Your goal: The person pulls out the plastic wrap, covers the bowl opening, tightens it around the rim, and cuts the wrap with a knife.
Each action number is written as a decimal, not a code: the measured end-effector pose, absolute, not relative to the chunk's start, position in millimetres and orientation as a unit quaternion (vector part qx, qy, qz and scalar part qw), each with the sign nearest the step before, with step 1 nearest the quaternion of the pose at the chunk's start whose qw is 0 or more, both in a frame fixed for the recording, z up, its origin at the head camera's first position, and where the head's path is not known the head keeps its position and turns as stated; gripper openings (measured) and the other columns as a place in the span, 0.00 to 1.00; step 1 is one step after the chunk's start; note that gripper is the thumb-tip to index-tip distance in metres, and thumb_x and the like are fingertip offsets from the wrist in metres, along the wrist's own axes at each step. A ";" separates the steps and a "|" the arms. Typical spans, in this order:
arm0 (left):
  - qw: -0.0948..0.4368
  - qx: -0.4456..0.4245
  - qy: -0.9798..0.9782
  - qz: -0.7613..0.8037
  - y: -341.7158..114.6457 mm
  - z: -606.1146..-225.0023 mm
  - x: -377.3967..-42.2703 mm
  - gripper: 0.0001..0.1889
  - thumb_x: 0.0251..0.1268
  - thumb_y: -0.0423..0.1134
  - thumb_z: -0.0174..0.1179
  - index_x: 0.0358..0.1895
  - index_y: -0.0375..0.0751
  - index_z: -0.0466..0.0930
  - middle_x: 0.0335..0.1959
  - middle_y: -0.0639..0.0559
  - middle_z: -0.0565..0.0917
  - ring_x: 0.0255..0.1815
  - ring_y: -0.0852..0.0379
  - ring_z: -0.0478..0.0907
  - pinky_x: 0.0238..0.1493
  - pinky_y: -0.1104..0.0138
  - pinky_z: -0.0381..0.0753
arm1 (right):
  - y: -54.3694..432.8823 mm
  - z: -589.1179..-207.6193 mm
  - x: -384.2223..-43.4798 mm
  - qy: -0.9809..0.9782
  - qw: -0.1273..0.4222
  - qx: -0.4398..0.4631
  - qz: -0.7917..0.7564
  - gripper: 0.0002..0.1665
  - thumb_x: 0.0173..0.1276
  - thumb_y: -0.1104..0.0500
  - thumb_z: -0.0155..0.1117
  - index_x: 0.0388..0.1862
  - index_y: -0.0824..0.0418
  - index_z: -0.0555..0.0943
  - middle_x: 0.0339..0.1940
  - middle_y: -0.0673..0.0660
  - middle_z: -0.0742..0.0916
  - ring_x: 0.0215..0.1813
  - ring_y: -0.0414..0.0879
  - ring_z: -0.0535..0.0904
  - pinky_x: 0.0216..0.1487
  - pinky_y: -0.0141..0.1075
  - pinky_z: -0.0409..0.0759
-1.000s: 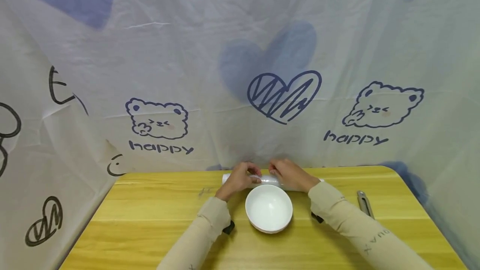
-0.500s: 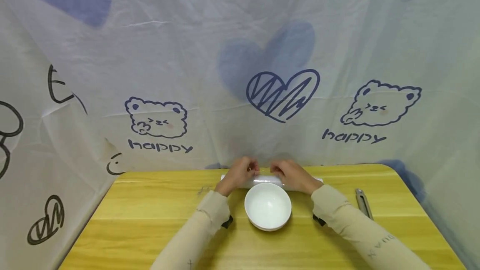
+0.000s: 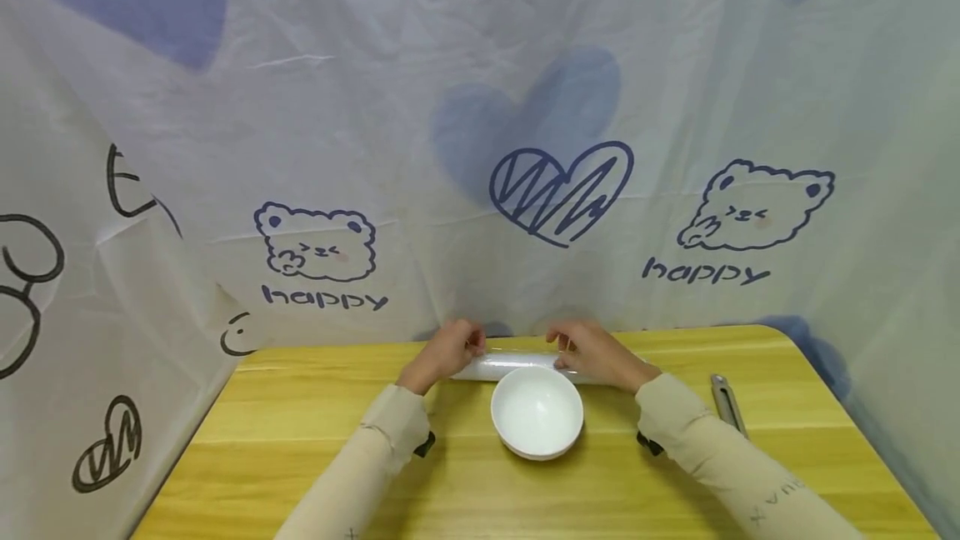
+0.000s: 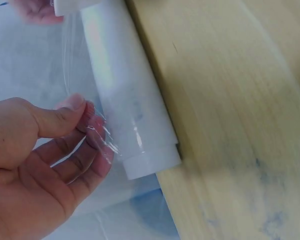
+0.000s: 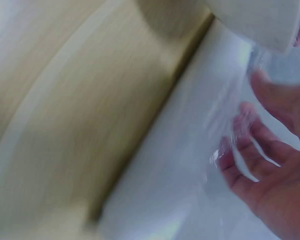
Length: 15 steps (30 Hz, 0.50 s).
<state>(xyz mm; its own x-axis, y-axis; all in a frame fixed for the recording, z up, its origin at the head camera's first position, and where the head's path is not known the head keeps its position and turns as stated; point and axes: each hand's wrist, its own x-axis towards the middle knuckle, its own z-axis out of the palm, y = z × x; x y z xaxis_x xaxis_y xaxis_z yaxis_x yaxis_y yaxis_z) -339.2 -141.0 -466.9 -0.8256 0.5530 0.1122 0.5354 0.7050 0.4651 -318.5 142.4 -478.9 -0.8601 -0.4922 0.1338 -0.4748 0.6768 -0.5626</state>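
A roll of clear cling film (image 3: 502, 365) lies along the table's far edge, behind a white bowl (image 3: 537, 413). At the roll's left end, my left hand (image 3: 447, 351) pinches the loose edge of the film between thumb and fingers. The left wrist view shows that crinkled film edge (image 4: 97, 132) across the fingertips, beside the roll's white core end. My right hand (image 3: 596, 352) is at the right part of the roll. In the right wrist view its thumb stands apart from the bent fingers, and film (image 5: 227, 145) lies against the fingertips.
The bowl stands upright just in front of the roll, between both forearms. A grey utility knife (image 3: 727, 405) lies on the wooden table (image 3: 315, 440) to the right, near the right sleeve. A printed cloth (image 3: 420, 273) hangs right behind the table.
From close together at the roll's middle, my hands have moved apart, the left one going left to the roll's end. The right thumb and fingers have spread. Bowl and knife stay put.
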 end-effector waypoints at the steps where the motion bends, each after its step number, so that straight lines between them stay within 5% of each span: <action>1: 0.020 0.293 0.922 0.253 -140.4 -466.6 -339.1 0.09 0.65 0.20 0.60 0.30 0.36 0.80 0.28 0.52 0.79 0.31 0.56 0.72 0.35 0.66 0.75 | 147.6 -478.2 -314.7 0.921 0.024 -0.256 -0.293 0.14 0.67 0.67 0.71 0.51 0.64 0.83 0.39 0.53 0.84 0.41 0.47 0.77 0.45 0.42 0.81; 8: 0.011 0.293 0.910 0.293 -143.1 -464.0 -339.1 0.06 0.67 0.19 0.58 0.33 0.31 0.78 0.28 0.48 0.79 0.31 0.56 0.73 0.33 0.67 0.75 | 179.4 -474.4 -299.6 0.940 -0.012 -0.247 -0.234 0.02 0.71 0.67 0.67 0.40 0.62 0.85 0.34 0.51 0.84 0.36 0.44 0.76 0.40 0.40 0.81; 15: 0.000 0.281 0.905 0.321 -144.6 -460.8 -339.3 0.05 0.70 0.22 0.60 0.34 0.32 0.79 0.29 0.47 0.80 0.31 0.55 0.73 0.35 0.65 0.77 | 186.5 -465.3 -303.3 0.933 -0.008 -0.227 -0.279 0.06 0.76 0.66 0.62 0.37 0.60 0.84 0.32 0.53 0.84 0.34 0.45 0.75 0.40 0.39 0.81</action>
<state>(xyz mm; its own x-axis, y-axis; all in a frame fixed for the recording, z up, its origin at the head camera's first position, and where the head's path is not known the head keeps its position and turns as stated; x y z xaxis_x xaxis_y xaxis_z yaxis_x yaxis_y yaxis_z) -339.3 -144.6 -460.8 -0.8425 0.5075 0.1807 0.5081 0.6369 0.5798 -303.3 186.5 -465.3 -0.8968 -0.4193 0.1412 -0.4280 0.7411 -0.5174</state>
